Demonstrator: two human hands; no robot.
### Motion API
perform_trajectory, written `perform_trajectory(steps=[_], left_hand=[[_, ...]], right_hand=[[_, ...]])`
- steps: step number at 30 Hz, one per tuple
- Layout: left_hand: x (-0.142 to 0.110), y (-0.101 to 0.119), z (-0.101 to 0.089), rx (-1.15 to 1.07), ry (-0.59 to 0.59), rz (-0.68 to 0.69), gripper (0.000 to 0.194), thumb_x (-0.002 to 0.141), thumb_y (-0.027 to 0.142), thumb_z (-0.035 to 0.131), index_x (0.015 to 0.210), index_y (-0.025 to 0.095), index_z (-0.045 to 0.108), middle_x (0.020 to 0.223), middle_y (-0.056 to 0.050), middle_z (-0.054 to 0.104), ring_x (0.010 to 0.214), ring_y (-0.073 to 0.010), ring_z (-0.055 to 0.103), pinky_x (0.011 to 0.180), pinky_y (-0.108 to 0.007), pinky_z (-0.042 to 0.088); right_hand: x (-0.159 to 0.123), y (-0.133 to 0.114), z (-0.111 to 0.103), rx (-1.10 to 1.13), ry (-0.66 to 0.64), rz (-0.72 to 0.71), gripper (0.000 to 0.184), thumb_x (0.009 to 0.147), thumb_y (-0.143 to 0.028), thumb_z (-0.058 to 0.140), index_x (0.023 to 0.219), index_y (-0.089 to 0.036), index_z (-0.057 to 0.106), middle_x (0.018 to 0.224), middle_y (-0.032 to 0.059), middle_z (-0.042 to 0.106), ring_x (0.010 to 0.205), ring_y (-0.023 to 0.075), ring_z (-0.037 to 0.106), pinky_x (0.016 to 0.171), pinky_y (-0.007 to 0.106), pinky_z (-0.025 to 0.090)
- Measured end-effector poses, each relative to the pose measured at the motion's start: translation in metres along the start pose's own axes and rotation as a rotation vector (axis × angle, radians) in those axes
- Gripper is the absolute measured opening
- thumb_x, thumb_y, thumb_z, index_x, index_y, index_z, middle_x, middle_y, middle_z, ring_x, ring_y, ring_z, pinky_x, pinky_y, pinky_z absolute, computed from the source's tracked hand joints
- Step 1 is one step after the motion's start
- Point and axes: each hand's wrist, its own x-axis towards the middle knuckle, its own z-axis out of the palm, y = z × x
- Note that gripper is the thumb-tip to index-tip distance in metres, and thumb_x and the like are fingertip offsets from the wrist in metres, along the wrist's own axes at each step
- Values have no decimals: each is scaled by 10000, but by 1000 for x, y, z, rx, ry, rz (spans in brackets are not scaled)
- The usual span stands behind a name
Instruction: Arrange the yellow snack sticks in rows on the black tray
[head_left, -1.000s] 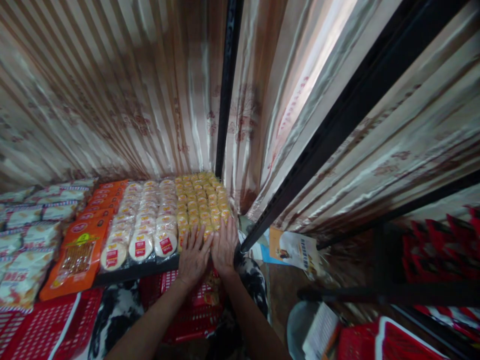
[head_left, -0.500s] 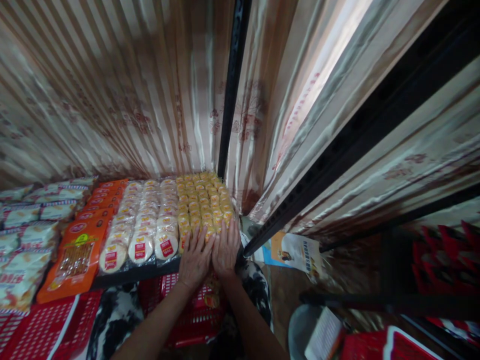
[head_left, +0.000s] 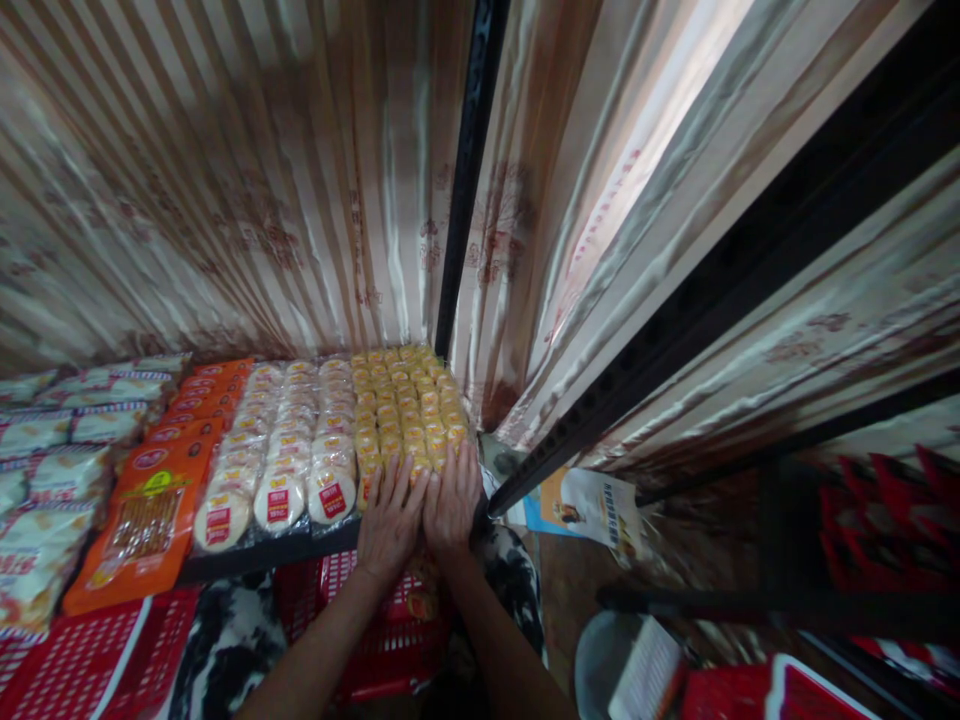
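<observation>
Rows of small yellow wrapped packets [head_left: 405, 400] fill the right end of a dark shelf [head_left: 270, 548]. My left hand [head_left: 391, 515] lies with fingers stretched out over the front of these packets. Beside it, my right hand [head_left: 451, 500] presses flat on the front right corner of the same rows, thumbs nearly touching. The packets directly under both palms are hidden. Just left of my hands stand rows of round white crackers in clear wrap [head_left: 330, 490] with red labels.
Orange snack bags [head_left: 142, 520] and white snack bags [head_left: 45, 550] line the shelf's left. Red baskets [head_left: 390, 650] sit below. A black slotted post [head_left: 600, 400] slants at right, near a grey bucket [head_left: 596, 650] and a printed sheet [head_left: 585, 505]. A curtain [head_left: 300, 200] hangs behind.
Both hands stay on the front of the yellow packets, almost unmoved. The view has shifted very slightly.
</observation>
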Motion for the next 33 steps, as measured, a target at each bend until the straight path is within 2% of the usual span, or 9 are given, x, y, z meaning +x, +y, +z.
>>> perform_trajectory(steps=[9,15,22,26,29,33], left_hand=[[-1,-1,1,32,93,45,450,863,253,436,1312,220,436,1371,-103,448,1313,-262,326,1080,-425,223],[-1,-2,0,17,170,44,457,861,285,453,1312,215,436,1356,-101,466,1310,-249,334,1094,-420,179],[-4,-3,-2,-34,210,73,444,860,287,458,1291,177,460,1359,-108,461,1332,-232,292,1100,-402,174],[-10,-3,-2,-93,211,49,458,854,285,473,1301,185,446,1376,-107,440,1354,-226,241,1109,-412,163],[-20,0,-3,-152,248,14,436,851,272,478,1281,203,469,1375,-119,439,1356,-229,234,1105,-437,172],[-45,6,-7,-161,241,58,400,861,194,426,1250,130,490,1342,-150,470,1357,-224,228,1086,-413,238]], right_hand=[[2,1,0,-4,-36,57,558,920,-322,270,1417,-82,186,1448,167,287,1365,265,123,1040,520,235],[-2,6,2,88,-9,40,535,930,-287,253,1424,-102,165,1472,156,232,1372,252,118,1051,521,240],[-23,6,-16,238,26,10,522,938,-255,221,1436,-138,116,1484,138,208,1376,253,123,1058,549,244],[-45,2,-27,270,70,-54,505,931,-226,261,1421,-131,184,1467,149,248,1363,273,175,1034,564,284],[-62,0,-29,272,109,-89,467,923,-209,290,1380,-114,288,1409,166,355,1339,282,245,1000,555,336],[-85,-4,-28,269,49,-68,400,921,-221,291,1281,-122,433,1320,168,467,1283,258,354,973,520,375]])
